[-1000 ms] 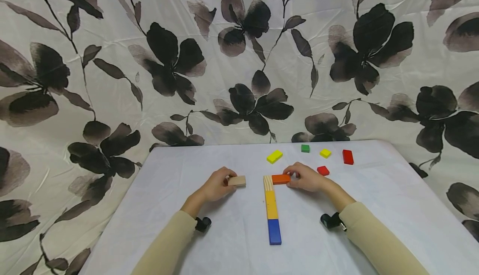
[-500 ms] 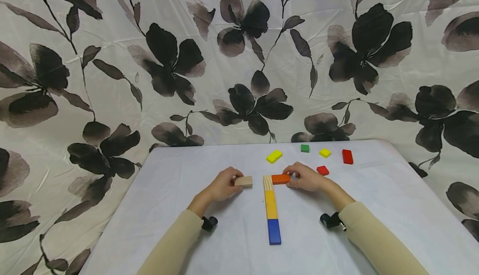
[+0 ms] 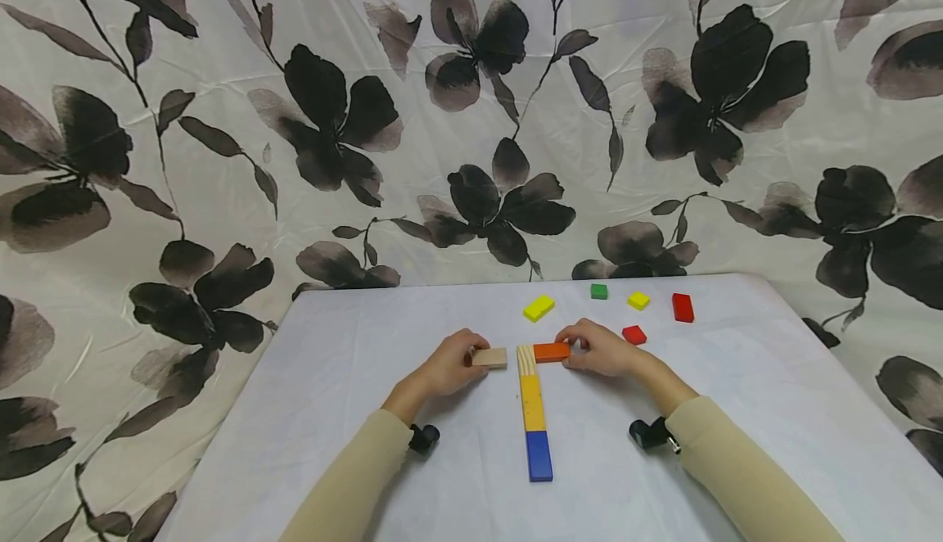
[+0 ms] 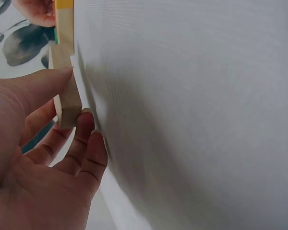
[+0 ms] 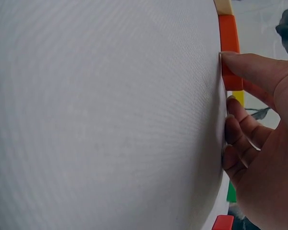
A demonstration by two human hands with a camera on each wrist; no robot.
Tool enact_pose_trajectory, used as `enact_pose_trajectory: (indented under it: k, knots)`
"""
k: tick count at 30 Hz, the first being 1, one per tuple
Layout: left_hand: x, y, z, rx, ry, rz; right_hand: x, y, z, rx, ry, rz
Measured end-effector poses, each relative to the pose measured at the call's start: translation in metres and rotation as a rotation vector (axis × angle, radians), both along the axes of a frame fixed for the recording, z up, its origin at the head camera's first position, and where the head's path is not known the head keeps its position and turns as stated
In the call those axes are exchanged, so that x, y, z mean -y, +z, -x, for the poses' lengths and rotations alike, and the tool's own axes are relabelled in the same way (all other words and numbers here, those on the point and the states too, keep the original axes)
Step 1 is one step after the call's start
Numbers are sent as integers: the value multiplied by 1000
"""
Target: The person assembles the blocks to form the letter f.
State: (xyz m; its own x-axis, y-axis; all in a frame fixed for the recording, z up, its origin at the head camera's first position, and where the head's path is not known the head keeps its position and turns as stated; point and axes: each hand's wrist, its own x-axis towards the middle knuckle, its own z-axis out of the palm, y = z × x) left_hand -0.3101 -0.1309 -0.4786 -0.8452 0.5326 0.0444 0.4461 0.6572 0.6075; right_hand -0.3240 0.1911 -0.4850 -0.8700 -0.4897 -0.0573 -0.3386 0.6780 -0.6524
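In the head view, my left hand [image 3: 451,364] pinches a plain wooden block [image 3: 489,359] between thumb and fingers. A small gap separates that block from a row made of a blue block [image 3: 539,456] and a yellow piece [image 3: 533,403], whose far end is pale, striped wood [image 3: 526,359]. My right hand [image 3: 604,349] pinches the outer end of an orange block [image 3: 552,352], which lies against the right side of the striped end. The left wrist view shows the thumb on the wooden block [image 4: 67,96]; the right wrist view shows the thumb on the orange block [image 5: 229,38].
Several loose blocks lie farther back on the white-covered table [image 3: 354,321]: a yellow block [image 3: 539,308], a green block [image 3: 599,291], a smaller yellow block [image 3: 638,301], a red block [image 3: 683,308] and a smaller red piece [image 3: 633,335] beside my right hand. A floral cloth [image 3: 486,198] hangs behind.
My left hand has moved to the right with the wooden block, narrowing its gap to the striped end. The right hand and orange block have stayed in place.
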Motion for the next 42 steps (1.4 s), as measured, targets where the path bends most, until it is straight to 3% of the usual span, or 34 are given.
enact_pose_trajectory:
  k: [19, 42]
  knots:
    - [-18, 2, 2, 3, 19, 49, 1, 0, 0, 8, 2, 7]
    - [-24, -2, 6, -19, 6, 67, -1, -1, 0, -1, -2, 12]
